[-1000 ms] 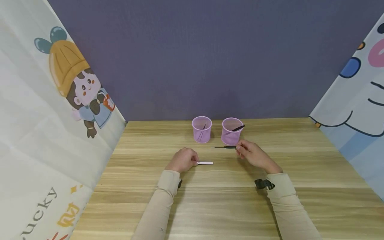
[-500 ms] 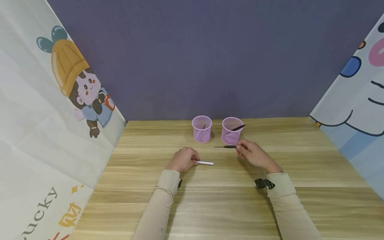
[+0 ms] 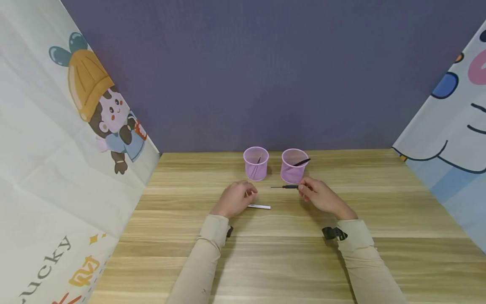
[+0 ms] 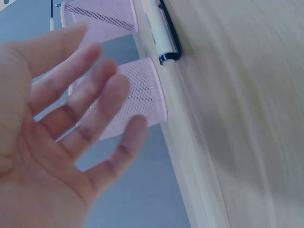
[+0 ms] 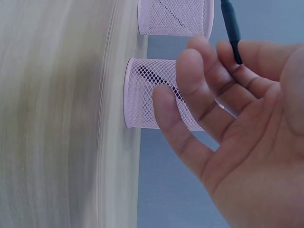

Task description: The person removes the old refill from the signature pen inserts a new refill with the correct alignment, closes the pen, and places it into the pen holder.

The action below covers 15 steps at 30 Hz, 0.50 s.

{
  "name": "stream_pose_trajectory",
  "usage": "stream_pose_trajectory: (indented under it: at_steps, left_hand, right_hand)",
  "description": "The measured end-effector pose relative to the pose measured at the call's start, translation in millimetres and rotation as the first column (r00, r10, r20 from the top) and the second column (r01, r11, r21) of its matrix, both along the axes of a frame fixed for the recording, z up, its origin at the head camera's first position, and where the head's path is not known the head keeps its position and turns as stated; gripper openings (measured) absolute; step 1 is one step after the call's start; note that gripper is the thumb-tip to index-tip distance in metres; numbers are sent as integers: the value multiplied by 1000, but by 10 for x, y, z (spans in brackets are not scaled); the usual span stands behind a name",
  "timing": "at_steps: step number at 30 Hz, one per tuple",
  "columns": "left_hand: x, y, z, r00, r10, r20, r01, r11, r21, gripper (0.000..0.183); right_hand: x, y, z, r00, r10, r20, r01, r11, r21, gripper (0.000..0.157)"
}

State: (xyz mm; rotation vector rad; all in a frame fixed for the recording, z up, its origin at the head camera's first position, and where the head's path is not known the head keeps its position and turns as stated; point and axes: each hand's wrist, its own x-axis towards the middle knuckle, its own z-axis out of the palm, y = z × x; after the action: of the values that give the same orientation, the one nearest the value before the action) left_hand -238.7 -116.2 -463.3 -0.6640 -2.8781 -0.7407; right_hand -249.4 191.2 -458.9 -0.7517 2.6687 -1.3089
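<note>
A small screwdriver (image 3: 290, 186) with a dark handle and a thin shaft is pinched between thumb and forefinger of my right hand (image 3: 320, 196). It lies level above the table, shaft pointing left, just in front of the right-hand cup. The right wrist view shows its handle (image 5: 230, 21) at the fingertips, the other fingers loosely bent. My left hand (image 3: 234, 198) holds nothing; its fingers are spread and relaxed in the left wrist view. Beneath its fingertips a white pen (image 3: 261, 207) rests on the table, partly hidden by the hand. Its dark clip (image 4: 170, 26) shows in the left wrist view.
Two pink mesh cups stand side by side at the back. The left cup (image 3: 256, 172) has thin dark tools inside; from the right cup (image 3: 292, 174) a black item (image 3: 302, 162) leans out over the rim. Behind the wooden table (image 3: 281, 261) rises a dark partition (image 3: 243, 76).
My left hand has let go of the white pen and lifted slightly away, its fingers opening. The pen stays on the table. My right hand keeps the screwdriver in nearly the same place.
</note>
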Motion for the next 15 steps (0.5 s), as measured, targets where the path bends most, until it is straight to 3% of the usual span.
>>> stream_pose_trajectory:
  at_steps: [6, 15]
  left_hand:
    - [-9, 60, 21, 996, -1, -92, 5, 999, 46, 18]
    - [-11, 123, 24, 992, -28, -127, 38, 996, 77, 20]
  right_hand:
    - [-7, -35, -21, 1000, 7, 16, -7, 1000, 1, 21]
    - [-27, -84, -55, 1000, 16, -3, -16, 1000, 12, 20]
